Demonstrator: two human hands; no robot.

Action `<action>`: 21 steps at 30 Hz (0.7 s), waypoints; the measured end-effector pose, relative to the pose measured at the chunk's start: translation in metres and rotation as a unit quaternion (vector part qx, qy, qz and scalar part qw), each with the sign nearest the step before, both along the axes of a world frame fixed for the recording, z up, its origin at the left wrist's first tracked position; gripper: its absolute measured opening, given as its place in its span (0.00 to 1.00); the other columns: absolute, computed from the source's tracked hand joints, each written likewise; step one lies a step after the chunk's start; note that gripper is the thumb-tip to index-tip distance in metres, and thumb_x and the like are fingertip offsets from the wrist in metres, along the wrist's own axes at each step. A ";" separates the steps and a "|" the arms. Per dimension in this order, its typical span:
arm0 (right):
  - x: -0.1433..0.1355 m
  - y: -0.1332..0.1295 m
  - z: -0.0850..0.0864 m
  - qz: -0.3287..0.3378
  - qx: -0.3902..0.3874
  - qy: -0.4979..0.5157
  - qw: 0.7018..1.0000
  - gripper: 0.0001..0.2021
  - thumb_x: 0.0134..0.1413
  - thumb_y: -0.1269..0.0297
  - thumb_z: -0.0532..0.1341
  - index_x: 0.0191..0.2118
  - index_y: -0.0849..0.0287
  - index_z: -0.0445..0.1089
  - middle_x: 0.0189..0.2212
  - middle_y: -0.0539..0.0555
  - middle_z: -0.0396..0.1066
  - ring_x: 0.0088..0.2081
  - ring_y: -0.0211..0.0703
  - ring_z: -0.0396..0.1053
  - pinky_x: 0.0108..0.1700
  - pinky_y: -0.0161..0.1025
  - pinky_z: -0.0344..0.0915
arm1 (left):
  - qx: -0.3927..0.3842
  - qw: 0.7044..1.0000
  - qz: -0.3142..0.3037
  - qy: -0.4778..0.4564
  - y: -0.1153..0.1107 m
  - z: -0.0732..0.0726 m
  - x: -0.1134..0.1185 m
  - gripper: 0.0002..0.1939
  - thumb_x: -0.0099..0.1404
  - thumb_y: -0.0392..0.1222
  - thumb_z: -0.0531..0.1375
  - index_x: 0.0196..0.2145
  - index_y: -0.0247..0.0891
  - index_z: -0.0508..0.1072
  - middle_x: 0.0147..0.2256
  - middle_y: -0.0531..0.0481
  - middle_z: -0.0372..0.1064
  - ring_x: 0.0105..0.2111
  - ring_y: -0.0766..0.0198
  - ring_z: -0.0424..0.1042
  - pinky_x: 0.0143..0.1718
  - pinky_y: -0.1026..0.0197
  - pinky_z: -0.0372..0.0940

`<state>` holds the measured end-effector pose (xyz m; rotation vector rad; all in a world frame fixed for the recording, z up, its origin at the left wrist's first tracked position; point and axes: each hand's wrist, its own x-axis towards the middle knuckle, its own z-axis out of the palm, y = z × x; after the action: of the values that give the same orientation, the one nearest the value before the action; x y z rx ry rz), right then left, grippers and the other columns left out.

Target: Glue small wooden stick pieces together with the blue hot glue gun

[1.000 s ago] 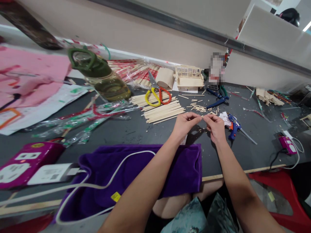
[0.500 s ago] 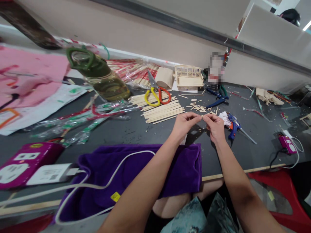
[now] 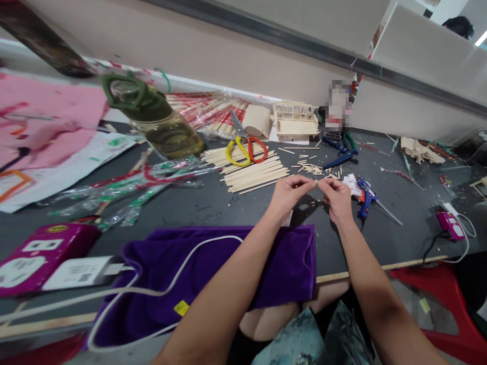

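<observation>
While both hands hover over the counter (image 3: 236,212), short of its far edge and beyond the near one, here's the close work: a small wooden piece (image 3: 316,181), pale and tiny, right up between the fingertips. Left hand (image 3: 291,195) has thumb and fingers pinched together on one side, right hand (image 3: 337,196) mirrors it on the other, and the tips all but meet; both look closed on that one bit, though so little of it peeks out that its shape can't be told.

How should it handle? Next to no weight, I'd say, stiff for its size, dry rather than slippery, and likely to snap or split if bent hard. A light hold at the two ends with thumb and fingertip seems the sensible grip; squeeze too eagerly and it could well ping away.

So the piece sits squarely in the pinch, raised a touch above the surface by the look of it. Just past the fingers, toward the far edge, lies a scatter of cut pieces (image 3: 310,168); off to the left, long sticks (image 3: 254,177) fan out under the scissors (image 3: 242,133); beside the right hand rests a blue glue gun (image 3: 366,198), nozzle direction hard to read.
</observation>
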<state>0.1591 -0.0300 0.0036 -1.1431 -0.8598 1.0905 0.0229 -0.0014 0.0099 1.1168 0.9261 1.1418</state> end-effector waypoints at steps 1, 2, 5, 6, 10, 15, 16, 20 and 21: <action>0.000 0.000 0.000 0.001 0.000 -0.001 1.000 0.13 0.39 0.55 0.72 0.29 0.59 0.74 0.19 0.43 0.64 0.18 0.28 0.48 0.19 0.32 0.43 | 0.003 1.000 0.000 0.002 0.000 0.000 0.000 0.12 0.47 0.47 0.71 0.26 0.37 0.80 0.26 0.50 0.75 0.27 0.66 0.69 0.34 0.62 0.62; 0.000 0.000 0.000 0.000 0.000 -0.003 1.000 0.13 0.39 0.56 0.72 0.29 0.59 0.75 0.19 0.43 0.64 0.18 0.28 0.48 0.19 0.32 0.43 | 0.004 1.000 0.001 0.005 0.000 -0.001 0.000 0.11 0.47 0.47 0.71 0.26 0.37 0.80 0.26 0.50 0.75 0.27 0.66 0.68 0.34 0.62 0.62; 0.000 0.001 0.000 -0.002 -0.003 -0.009 1.000 0.13 0.39 0.56 0.71 0.29 0.58 0.75 0.19 0.44 0.64 0.18 0.29 0.48 0.20 0.33 0.43 | 0.007 1.000 0.001 0.009 0.000 0.000 0.000 0.11 0.48 0.47 0.71 0.26 0.37 0.80 0.26 0.50 0.75 0.28 0.65 0.69 0.34 0.62 0.63; 0.000 0.001 0.001 -0.003 -0.005 -0.012 1.000 0.13 0.39 0.56 0.71 0.29 0.58 0.74 0.19 0.44 0.65 0.18 0.29 0.48 0.20 0.33 0.44 | 0.006 1.000 0.001 0.009 0.000 0.000 0.000 0.11 0.47 0.47 0.71 0.26 0.37 0.80 0.26 0.50 0.75 0.28 0.65 0.69 0.34 0.62 0.63; 0.000 0.001 0.001 -0.004 -0.006 -0.025 1.000 0.12 0.40 0.56 0.71 0.29 0.58 0.74 0.21 0.45 0.66 0.19 0.30 0.50 0.21 0.33 0.47 | 0.002 1.000 0.005 0.006 -0.001 0.001 0.000 0.11 0.47 0.47 0.71 0.26 0.37 0.80 0.26 0.50 0.75 0.28 0.65 0.69 0.33 0.62 0.63; 0.000 0.002 0.000 -0.007 0.021 -0.026 0.999 0.10 0.40 0.58 0.71 0.29 0.58 0.75 0.23 0.47 0.69 0.24 0.33 0.59 0.25 0.33 0.55 | 0.007 1.000 0.008 0.010 0.000 -0.001 0.000 0.11 0.47 0.47 0.71 0.26 0.37 0.80 0.26 0.50 0.75 0.27 0.65 0.69 0.33 0.62 0.63; 0.000 0.002 0.000 -0.007 0.025 -0.028 0.999 0.10 0.41 0.58 0.70 0.29 0.58 0.75 0.24 0.47 0.69 0.25 0.34 0.60 0.26 0.33 0.56 | 0.008 1.000 0.007 0.010 0.000 -0.001 0.000 0.11 0.47 0.47 0.71 0.26 0.37 0.80 0.26 0.50 0.75 0.27 0.65 0.69 0.33 0.61 0.62; -0.001 0.002 -0.002 -0.003 0.031 -0.040 0.999 0.11 0.42 0.57 0.70 0.29 0.57 0.75 0.25 0.48 0.71 0.27 0.36 0.63 0.28 0.34 0.59 | 0.005 1.000 0.004 0.016 0.000 -0.002 0.001 0.11 0.47 0.48 0.71 0.26 0.38 0.79 0.26 0.50 0.75 0.27 0.65 0.68 0.32 0.62 0.62; -0.001 0.002 -0.002 -0.003 0.030 -0.043 0.999 0.11 0.42 0.57 0.70 0.29 0.57 0.75 0.25 0.48 0.71 0.27 0.36 0.63 0.28 0.34 0.59 | 0.004 1.000 0.003 0.016 0.000 -0.001 0.001 0.11 0.47 0.48 0.71 0.26 0.38 0.79 0.26 0.50 0.74 0.27 0.65 0.68 0.32 0.62 0.61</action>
<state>0.1584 -0.0282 0.0014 -1.1481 -0.9510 1.0094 0.0236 -0.0013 0.0084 1.1416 0.9514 1.1364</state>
